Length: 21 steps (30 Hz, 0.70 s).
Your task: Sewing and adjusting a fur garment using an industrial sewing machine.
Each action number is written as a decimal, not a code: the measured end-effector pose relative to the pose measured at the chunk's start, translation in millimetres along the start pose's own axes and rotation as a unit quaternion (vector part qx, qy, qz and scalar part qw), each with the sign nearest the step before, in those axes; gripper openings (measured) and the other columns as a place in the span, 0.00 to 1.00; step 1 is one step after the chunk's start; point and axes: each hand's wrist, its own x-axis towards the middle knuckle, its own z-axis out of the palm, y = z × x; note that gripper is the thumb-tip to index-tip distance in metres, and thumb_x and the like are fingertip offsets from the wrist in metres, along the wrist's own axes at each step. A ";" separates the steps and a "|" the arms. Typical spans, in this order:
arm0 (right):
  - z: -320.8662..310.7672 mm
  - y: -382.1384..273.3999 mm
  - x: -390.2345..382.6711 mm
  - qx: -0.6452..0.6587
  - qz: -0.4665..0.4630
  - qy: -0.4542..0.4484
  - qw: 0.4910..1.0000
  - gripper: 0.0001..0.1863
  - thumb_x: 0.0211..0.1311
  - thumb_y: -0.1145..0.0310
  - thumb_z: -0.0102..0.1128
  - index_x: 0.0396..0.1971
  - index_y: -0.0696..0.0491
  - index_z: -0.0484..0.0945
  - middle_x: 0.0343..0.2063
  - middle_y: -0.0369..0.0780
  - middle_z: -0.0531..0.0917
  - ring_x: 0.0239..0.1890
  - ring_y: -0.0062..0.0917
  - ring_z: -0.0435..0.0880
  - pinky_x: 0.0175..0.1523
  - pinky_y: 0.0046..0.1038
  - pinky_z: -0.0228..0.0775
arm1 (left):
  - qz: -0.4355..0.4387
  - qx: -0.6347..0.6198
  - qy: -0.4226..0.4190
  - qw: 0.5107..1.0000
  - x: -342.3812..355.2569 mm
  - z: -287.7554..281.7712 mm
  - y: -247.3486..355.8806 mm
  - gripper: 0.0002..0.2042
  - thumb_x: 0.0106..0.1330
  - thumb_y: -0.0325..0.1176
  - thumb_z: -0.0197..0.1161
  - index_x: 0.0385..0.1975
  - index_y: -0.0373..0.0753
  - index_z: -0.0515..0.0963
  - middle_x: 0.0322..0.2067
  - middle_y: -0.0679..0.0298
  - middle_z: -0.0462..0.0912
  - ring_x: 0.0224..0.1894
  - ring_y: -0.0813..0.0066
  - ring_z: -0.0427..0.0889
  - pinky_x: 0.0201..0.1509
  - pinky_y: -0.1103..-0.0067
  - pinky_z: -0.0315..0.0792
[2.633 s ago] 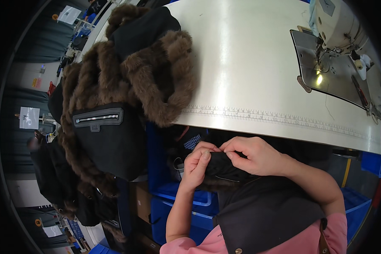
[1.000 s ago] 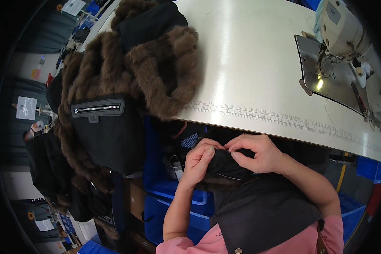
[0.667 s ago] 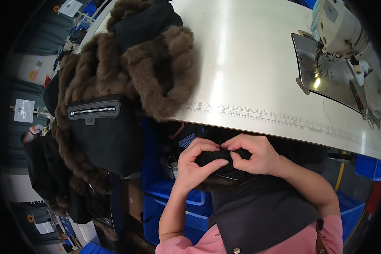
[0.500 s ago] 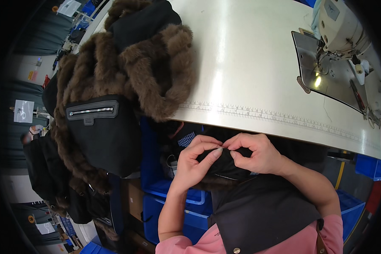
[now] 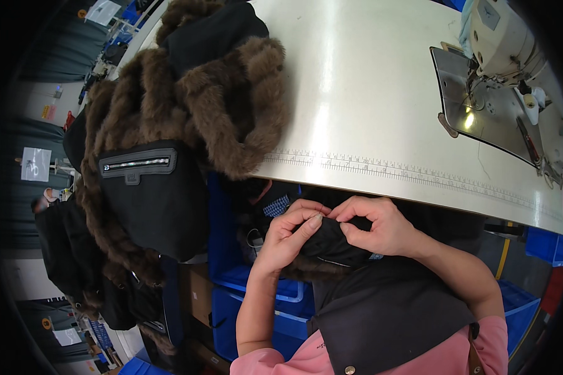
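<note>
Below the front edge of the table, both my hands pinch the edge of a black garment (image 5: 336, 242) with brown fur trim. My left hand (image 5: 289, 236) has its thumb and fingertips pressed together on the cloth. Close beside it, my right hand (image 5: 381, 226) pinches the same edge between thumb and forefinger. The fingertips of the two hands almost meet. A pale strip, perhaps a zip, shows on the cloth below them. Most of the garment hangs in shadow, and its lower part is hidden behind my dark apron (image 5: 391, 315).
On the white table (image 5: 363, 94), a black coat (image 5: 153, 212) with brown fur and a zipped pocket drapes over the left edge. A sewing machine (image 5: 503, 47) stands at the right, with tweezers (image 5: 530, 140) on its plate. Blue bins (image 5: 281, 322) sit under the table.
My left hand has turned slightly and shifted a little to the right along the cloth edge. The right hand holds almost the same place. More of the black cloth shows between them.
</note>
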 end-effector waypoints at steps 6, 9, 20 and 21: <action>0.0 -1.3 -2.4 -0.013 -0.009 0.008 1.000 0.05 0.56 0.77 0.61 0.33 0.60 0.80 0.34 0.41 0.85 0.38 0.25 0.85 0.46 0.24 0.76 | 0.025 0.026 0.014 0.999 -3.3 6.0 2.9 0.08 0.69 0.31 0.59 0.36 0.32 0.83 0.47 0.59 0.78 0.48 0.75 0.76 0.55 0.79 0.68; -1.0 -2.4 -3.2 -0.016 0.001 -0.001 1.000 0.06 0.57 0.76 0.60 0.34 0.59 0.80 0.35 0.41 0.85 0.38 0.25 0.85 0.46 0.25 0.76 | 0.025 0.025 0.011 0.999 -4.7 6.5 2.6 0.09 0.70 0.31 0.59 0.40 0.32 0.82 0.46 0.59 0.79 0.49 0.74 0.76 0.55 0.80 0.68; -2.8 3.3 -9.8 -0.021 0.013 0.000 1.000 0.07 0.57 0.74 0.61 0.35 0.59 0.80 0.35 0.41 0.86 0.39 0.25 0.85 0.47 0.25 0.76 | 0.032 0.029 0.014 0.999 -6.9 12.0 0.1 0.10 0.71 0.32 0.57 0.40 0.31 0.82 0.47 0.58 0.79 0.50 0.73 0.76 0.56 0.79 0.67; -3.0 3.4 -10.1 -0.021 0.012 0.001 1.000 0.07 0.57 0.74 0.61 0.35 0.59 0.80 0.35 0.41 0.86 0.39 0.25 0.85 0.47 0.25 0.76 | 0.032 0.033 0.014 0.999 -7.1 12.3 0.3 0.11 0.71 0.32 0.57 0.40 0.31 0.82 0.47 0.58 0.79 0.50 0.73 0.76 0.56 0.79 0.67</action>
